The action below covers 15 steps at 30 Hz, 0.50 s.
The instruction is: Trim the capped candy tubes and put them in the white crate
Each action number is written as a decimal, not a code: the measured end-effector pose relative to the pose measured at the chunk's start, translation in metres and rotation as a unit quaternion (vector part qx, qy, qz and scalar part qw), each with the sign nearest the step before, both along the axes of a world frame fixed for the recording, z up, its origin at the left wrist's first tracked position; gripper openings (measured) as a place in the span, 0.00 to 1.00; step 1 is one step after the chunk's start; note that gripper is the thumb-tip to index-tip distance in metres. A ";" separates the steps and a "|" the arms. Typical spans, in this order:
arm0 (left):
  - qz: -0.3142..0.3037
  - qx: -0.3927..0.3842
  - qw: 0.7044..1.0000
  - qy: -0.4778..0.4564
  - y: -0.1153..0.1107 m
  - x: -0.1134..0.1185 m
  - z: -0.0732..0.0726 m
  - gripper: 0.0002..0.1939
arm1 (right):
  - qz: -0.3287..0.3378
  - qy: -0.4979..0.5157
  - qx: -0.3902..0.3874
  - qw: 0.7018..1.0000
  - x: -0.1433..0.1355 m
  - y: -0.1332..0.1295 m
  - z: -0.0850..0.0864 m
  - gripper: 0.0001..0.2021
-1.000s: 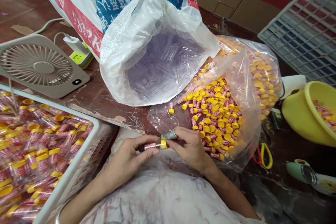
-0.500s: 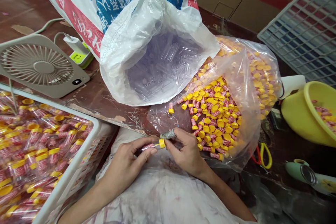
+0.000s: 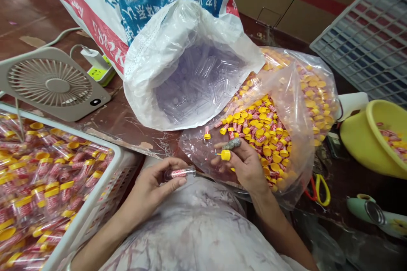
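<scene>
My left hand [image 3: 159,184] is closed around a clear plastic tube [image 3: 179,172]. A red-and-white printed piece lies inside the tube, whose uncapped end points right. My right hand [image 3: 246,167] pinches a yellow cap [image 3: 225,155] with a thin stem sticking out to the left, apart from the tube. A grey patterned covering [image 3: 231,144] wraps one finger of that hand. Just behind it, an open clear plastic bag [image 3: 299,123] holds many small red-and-white pieces with yellow caps [image 3: 263,123]. One such capped piece [image 3: 207,132] stands alone to the left.
A white woven sack [image 3: 136,89] of clear tubes opens toward me. At left are a white basket [image 3: 119,159] of filled, capped tubes, a fan [image 3: 57,84] and a power strip [image 3: 98,72]. At right are a yellow bucket [image 3: 359,135], scissors [image 3: 323,192] and a wire rack [image 3: 359,38].
The yellow cap was at the tube's right end and is now away from it. My right hand has moved right and up with the cap; my left hand stays nearly in place with the tube.
</scene>
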<state>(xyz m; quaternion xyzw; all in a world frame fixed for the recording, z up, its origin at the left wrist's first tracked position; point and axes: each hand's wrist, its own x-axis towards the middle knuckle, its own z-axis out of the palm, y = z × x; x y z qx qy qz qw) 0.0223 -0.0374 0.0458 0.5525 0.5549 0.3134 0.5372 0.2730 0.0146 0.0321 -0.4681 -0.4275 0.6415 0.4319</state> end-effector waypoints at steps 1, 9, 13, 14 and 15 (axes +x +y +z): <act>-0.001 0.022 1.000 0.020 0.003 0.004 0.003 0.12 | -0.004 0.036 -0.030 0.999 -0.007 -0.002 -0.001 0.11; -0.187 0.268 0.921 0.214 0.021 0.027 0.031 0.09 | 0.106 0.277 -0.275 0.914 -0.042 -0.017 -0.027 0.14; -0.240 0.315 0.878 0.270 0.023 0.032 0.038 0.13 | 0.165 0.266 -0.270 0.910 -0.039 -0.016 -0.015 0.21; -0.238 0.322 0.876 0.269 0.023 0.032 0.040 0.13 | 0.158 0.236 -0.233 0.930 -0.033 -0.016 -0.009 0.20; -0.233 0.322 0.880 0.259 0.024 0.031 0.041 0.13 | 0.144 0.195 -0.189 0.952 -0.024 -0.016 -0.001 0.18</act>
